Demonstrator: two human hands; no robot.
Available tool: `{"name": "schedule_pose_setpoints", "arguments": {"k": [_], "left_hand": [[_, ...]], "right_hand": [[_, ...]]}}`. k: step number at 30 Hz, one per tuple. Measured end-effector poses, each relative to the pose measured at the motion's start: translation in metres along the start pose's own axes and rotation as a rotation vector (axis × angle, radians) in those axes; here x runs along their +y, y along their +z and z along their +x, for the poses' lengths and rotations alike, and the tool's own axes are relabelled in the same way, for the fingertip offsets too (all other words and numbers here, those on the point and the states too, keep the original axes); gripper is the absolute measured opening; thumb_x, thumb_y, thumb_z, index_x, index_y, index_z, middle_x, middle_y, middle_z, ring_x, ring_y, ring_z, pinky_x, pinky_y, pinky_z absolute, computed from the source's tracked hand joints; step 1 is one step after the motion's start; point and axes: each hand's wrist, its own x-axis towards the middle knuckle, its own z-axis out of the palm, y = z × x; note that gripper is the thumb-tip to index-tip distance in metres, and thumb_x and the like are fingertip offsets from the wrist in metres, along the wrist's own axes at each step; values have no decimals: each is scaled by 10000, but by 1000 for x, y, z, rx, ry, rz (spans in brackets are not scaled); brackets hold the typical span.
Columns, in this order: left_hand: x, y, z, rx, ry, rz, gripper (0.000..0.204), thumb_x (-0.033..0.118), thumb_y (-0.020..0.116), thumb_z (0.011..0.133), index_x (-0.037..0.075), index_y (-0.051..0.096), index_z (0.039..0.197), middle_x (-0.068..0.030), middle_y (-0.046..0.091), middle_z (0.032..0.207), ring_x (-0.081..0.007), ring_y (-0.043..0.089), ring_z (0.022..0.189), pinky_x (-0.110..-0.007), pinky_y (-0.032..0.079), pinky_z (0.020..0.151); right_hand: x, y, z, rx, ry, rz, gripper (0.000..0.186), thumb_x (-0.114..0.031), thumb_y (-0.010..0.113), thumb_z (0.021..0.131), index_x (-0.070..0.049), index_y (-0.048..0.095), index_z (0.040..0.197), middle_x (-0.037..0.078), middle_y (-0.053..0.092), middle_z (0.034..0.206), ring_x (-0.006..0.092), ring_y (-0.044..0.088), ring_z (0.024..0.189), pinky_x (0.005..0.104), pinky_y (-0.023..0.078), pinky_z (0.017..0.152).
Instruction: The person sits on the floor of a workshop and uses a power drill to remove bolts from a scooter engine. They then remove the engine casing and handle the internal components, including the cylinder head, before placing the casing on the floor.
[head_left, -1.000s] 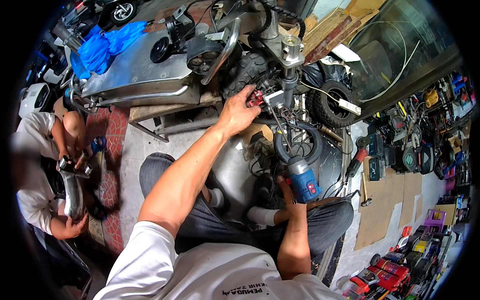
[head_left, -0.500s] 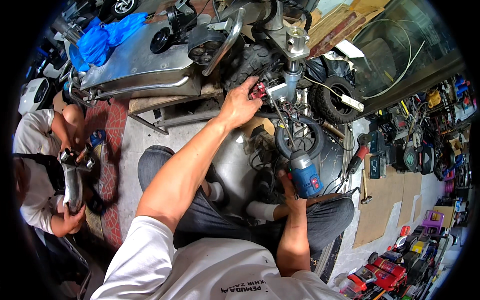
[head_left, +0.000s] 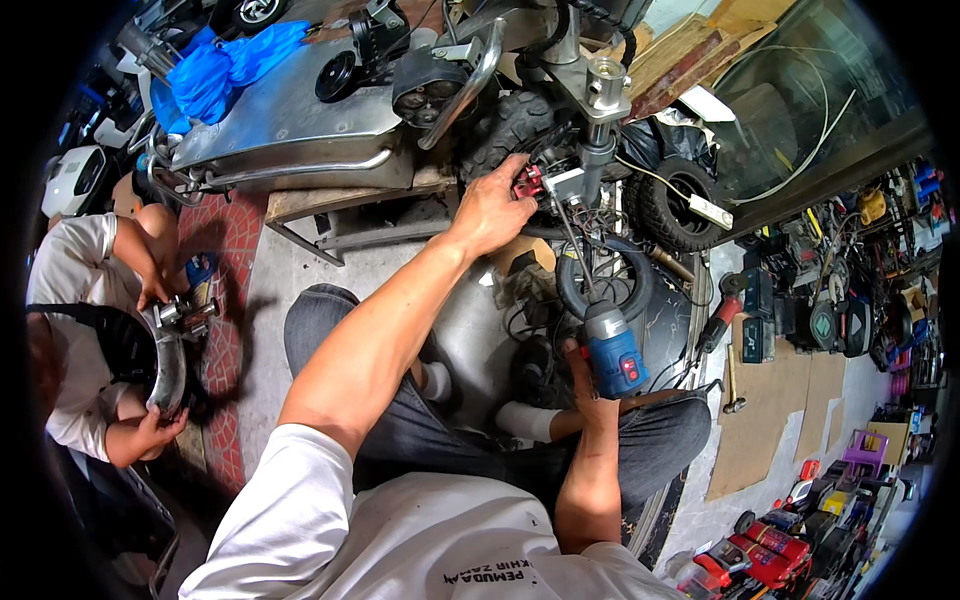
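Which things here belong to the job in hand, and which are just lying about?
In the job:
blue power drill, held by the right hand
long thin rod reaching from the drill
red part, gripped by the left hand

Seemingly lying about:
hammer
loose tyre
blue plastic bag
cardboard

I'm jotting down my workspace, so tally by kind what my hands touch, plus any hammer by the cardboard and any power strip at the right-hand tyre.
Blue power tool, in the right hand: 1
Red part, at the left hand: 1
Hammer: 1
White power strip: 1
Total: 4
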Motion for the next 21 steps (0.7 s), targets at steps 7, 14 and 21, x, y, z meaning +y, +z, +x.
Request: {"name": "schedule_pose_setpoints", "arguments": {"k": [7, 14, 21], "left_hand": [[4, 0, -1, -9, -41, 35, 718, 173, 724, 884, -16, 492, 1537, -284, 630, 1467, -396, 611, 1378, -401, 460, 1167], [-3, 5, -6, 75, 39, 71, 746, 292, 794, 889, 12, 502, 1515, -265, 732, 1248, -430, 708, 1177, -448, 538, 1038], [2, 17, -9, 34, 41, 198, 1012, 308, 854, 825, 31, 282, 1613, -291, 671, 1342, -463, 669, 1224, -487, 519, 1088]], "right_hand": [[-6, 3, 3, 52, -87, -49, 229, -95, 816, 950, -69, 644, 801, 13, 591, 677, 166, 536, 590, 365, 414, 554], [-7, 0, 4, 29, 96, -38, 264, -118, 856, 921, -65, 632, 793, 9, 604, 697, 165, 531, 605, 351, 427, 576], [-1, -3, 14, 58, -355, -272, 163, -136, 826, 903, -28, 710, 866, 135, 677, 796, 305, 679, 711, 396, 525, 660]]}}
